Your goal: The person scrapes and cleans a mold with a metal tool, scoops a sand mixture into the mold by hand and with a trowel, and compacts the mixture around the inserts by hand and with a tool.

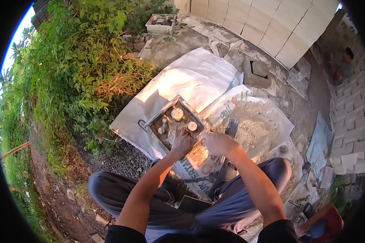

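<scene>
A square frame (153, 137) packed with grey-brown sand lies on white sacking before my crossed legs. Two pale round pieces, a larger one (177, 114) and a smaller one (192, 126), sit in the sand, with small knobby pieces (162, 130) on its left side. My left hand (181, 142) reaches over the frame's near side, its fingers stretched onto the sand beside the smaller round piece. At the frame's right corner, my right hand (218, 143) is closed; what its fingers hold is hidden. A dark flat blade (232, 127) lies on the loose sand just beyond it.
Loose pale sand (257, 127) is heaped on the sacking (190, 77) at the right. Behind are a concrete block (257, 73) and a white box (161, 25). Leafy plants (85, 60) border the left. Other people (344, 65) are at the right, one by stacked pale blocks (348, 137).
</scene>
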`<state>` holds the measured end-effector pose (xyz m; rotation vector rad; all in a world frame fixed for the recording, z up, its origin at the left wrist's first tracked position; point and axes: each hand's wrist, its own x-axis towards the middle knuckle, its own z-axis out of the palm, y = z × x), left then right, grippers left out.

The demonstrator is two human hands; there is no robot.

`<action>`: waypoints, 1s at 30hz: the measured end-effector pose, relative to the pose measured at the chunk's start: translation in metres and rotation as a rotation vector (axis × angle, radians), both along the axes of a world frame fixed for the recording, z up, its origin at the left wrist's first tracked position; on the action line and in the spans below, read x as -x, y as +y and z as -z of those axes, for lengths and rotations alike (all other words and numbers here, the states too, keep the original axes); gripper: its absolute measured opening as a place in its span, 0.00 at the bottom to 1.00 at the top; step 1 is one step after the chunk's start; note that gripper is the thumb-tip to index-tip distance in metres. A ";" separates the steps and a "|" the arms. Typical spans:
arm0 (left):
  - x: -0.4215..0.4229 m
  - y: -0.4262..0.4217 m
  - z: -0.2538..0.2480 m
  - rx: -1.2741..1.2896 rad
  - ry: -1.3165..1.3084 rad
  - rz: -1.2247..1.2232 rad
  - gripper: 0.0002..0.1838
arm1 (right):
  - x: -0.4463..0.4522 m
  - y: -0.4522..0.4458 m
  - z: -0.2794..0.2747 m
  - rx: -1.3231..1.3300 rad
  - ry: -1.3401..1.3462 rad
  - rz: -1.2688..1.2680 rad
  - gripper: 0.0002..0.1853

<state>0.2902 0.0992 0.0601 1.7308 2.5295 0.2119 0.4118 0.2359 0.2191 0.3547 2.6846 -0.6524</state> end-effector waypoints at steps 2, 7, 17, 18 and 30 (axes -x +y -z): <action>0.000 0.013 -0.004 0.227 -0.114 -0.054 0.27 | -0.003 0.010 0.033 -0.098 0.022 -0.102 0.13; -0.005 0.015 0.008 0.114 -0.040 -0.095 0.30 | -0.001 0.045 0.098 -0.137 -0.071 -0.346 0.12; -0.025 0.009 -0.040 0.385 -0.189 -0.115 0.28 | -0.021 0.063 0.089 -0.224 -0.241 -0.074 0.09; -0.025 0.002 -0.027 0.375 -0.188 -0.137 0.28 | -0.019 0.059 0.083 -0.161 -0.235 -0.089 0.11; -0.043 -0.083 -0.021 -0.003 -0.149 -0.245 0.27 | 0.008 -0.007 0.072 0.004 -0.133 0.035 0.12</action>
